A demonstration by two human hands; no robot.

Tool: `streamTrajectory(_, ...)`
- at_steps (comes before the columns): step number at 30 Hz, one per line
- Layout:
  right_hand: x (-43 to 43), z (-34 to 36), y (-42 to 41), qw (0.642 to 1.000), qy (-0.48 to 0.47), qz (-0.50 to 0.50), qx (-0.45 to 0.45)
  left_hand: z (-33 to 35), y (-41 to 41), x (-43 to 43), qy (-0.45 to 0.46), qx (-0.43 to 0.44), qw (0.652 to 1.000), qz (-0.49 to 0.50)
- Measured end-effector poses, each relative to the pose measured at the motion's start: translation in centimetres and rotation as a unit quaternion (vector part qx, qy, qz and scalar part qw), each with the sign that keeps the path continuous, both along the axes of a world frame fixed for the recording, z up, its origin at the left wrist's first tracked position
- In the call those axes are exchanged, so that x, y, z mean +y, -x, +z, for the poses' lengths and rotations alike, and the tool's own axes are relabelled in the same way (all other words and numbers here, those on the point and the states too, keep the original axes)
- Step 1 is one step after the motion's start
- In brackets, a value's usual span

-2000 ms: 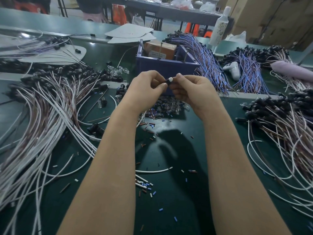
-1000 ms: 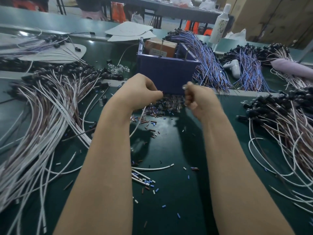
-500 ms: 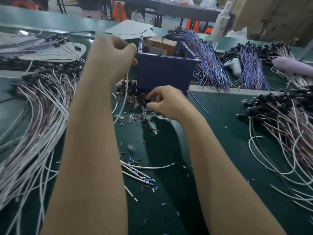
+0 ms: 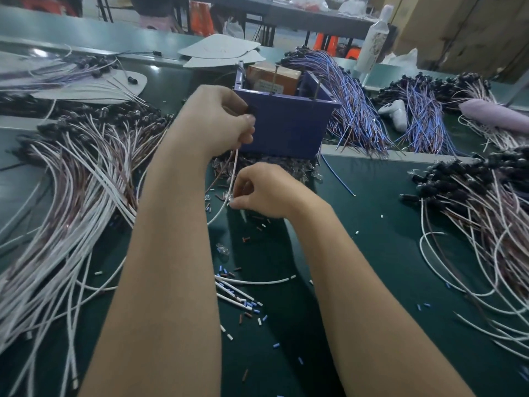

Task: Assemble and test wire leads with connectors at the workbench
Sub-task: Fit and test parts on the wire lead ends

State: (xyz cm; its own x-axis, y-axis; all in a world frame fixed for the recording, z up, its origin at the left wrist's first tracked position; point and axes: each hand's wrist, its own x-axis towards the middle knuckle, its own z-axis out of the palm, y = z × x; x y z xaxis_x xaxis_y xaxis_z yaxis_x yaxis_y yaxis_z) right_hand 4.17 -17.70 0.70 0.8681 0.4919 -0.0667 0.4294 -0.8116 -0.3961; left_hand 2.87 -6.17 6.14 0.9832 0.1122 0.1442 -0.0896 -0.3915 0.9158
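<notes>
- The bin (image 4: 286, 124) stands at the middle rear of the bench (image 4: 386, 253), with a box (image 4: 274, 77) in it.
- A heap of parts (image 4: 297, 167) lies just before the bin.
- The left wire bundle (image 4: 71, 181) and the right wire bundle (image 4: 481, 224) flank the forearms.
- The left hand (image 4: 217, 118) is at the bin's left front corner; a lead (image 4: 233, 173) hangs from it to the right hand (image 4: 266, 190), which is nearer, before the heap.

The table (image 4: 372, 224) has a dark green top, matt and smooth. The blue-violet plastic bin (image 4: 286, 127) has a dull, smooth wall, and the brown cardboard box (image 4: 274, 78) inside it looks papery. The thin white wire lead (image 4: 235, 164) gripped by the left hand (image 4: 217, 118) has smooth plastic insulation with a faint sheen. The small clear plastic piece (image 4: 231, 199) pinched by the right hand (image 4: 263, 190) glints, glossy. The lilac bundle (image 4: 492, 114) looks like soft cloth.
</notes>
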Motion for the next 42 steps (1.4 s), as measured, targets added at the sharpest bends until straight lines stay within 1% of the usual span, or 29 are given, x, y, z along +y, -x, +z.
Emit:
streamTrajectory(2, 0.5, -0.2, 0.1, 1.0, 0.029, 0.008, -0.002, -0.1, 0.0, -0.2, -0.01, 0.009, 1.0, -0.017)
streamTrajectory(5, 0.7, -0.5, 0.1, 1.0, 0.005, -0.007, -0.002, -0.3, 0.0, -0.2, -0.029, 0.017, 0.999, -0.026)
streamTrajectory(8, 0.5, -0.1, 0.4, 0.999, -0.029, -0.014, 0.006, -0.3, -0.2, 0.2, -0.013, -0.003, 1.0, 0.004)
streamTrajectory(10, 0.6, 0.8, 0.7, 0.999, -0.031, 0.011, 0.031, -0.1, -0.3, 0.5, -0.006, -0.033, 0.999, 0.039)
streamTrajectory(12, 1.0, 1.6, 1.3, 0.994, 0.008, 0.059, 0.093, 0.2, -0.4, 0.8, -0.007, -0.066, 0.995, 0.074)
streamTrajectory(14, 1.9, 1.9, 2.1, 0.978, 0.062, 0.087, 0.178, 0.5, -0.4, 1.0, -0.02, -0.088, 0.991, 0.102)
streamTrajectory(15, 2.4, 1.8, 2.4, 0.97, 0.088, 0.092, 0.207, 0.7, -0.4, 1.1, -0.028, -0.091, 0.989, 0.113)
streamTrajectory(17, 3.2, 1.6, 2.8, 0.963, 0.123, 0.101, 0.217, 0.8, -0.4, 1.1, -0.031, -0.092, 0.988, 0.123)
streamTrajectory(20, 3.1, 1.7, 2.6, 0.968, 0.139, 0.1, 0.186, 0.6, -0.5, 1.3, -0.032, -0.085, 0.991, 0.098)
streamTrajectory(22, 2.0, 2.1, 1.7, 0.984, 0.104, 0.062, 0.133, 0.3, -0.5, 1.3, -0.027, -0.065, 0.996, 0.054)
streamTrajectory(23, 1.1, 2.3, 1.1, 0.994, 0.054, 0.02, 0.095, 0.0, -0.5, 1.2, -0.019, -0.053, 0.998, 0.024)
streamTrajectory(24, 0.0, 2.6, 0.6, 0.997, -0.019, -0.033, 0.063, -0.2, -0.6, 1.0, -0.012, -0.042, 0.999, -0.006)
streamTrajectory(25, -1.0, 2.8, 0.2, 0.99, -0.103, -0.083, 0.037, -0.5, -0.7, 0.7, -0.016, -0.035, 0.999, -0.029)
streamTrajectory(27, -3.2, 3.1, -0.7, 0.96, -0.239, -0.147, -0.01, -1.1, -1.0, -0.1, -0.041, -0.03, 0.997, -0.056)
streamTrajectory(29, -4.7, 3.4, -1.2, 0.929, -0.326, -0.173, -0.038, -1.8, -1.2, -0.7, -0.049, -0.029, 0.996, -0.07)
streamTrajectory(31, -5.4, 3.7, -1.2, 0.9, -0.396, -0.176, -0.037, -2.4, -1.4, -1.3, -0.05, -0.03, 0.995, -0.086)
streamTrajectory(32, -5.5, 3.8, -1.2, 0.895, -0.409, -0.17, -0.042, -2.6, -1.5, -1.4, -0.05, -0.032, 0.994, -0.092)
streamTrajectory(37, -5.4, 4.5, -0.9, 0.92, -0.361, -0.128, -0.083, -2.9, -1.8, -1.5, -0.033, -0.045, 0.994, -0.097)
streamTrajectory(42, -5.3, 4.8, -0.8, 0.933, -0.312, -0.136, -0.116, -2.9, -2.0, -1.6, -0.035, -0.056, 0.993, -0.094)
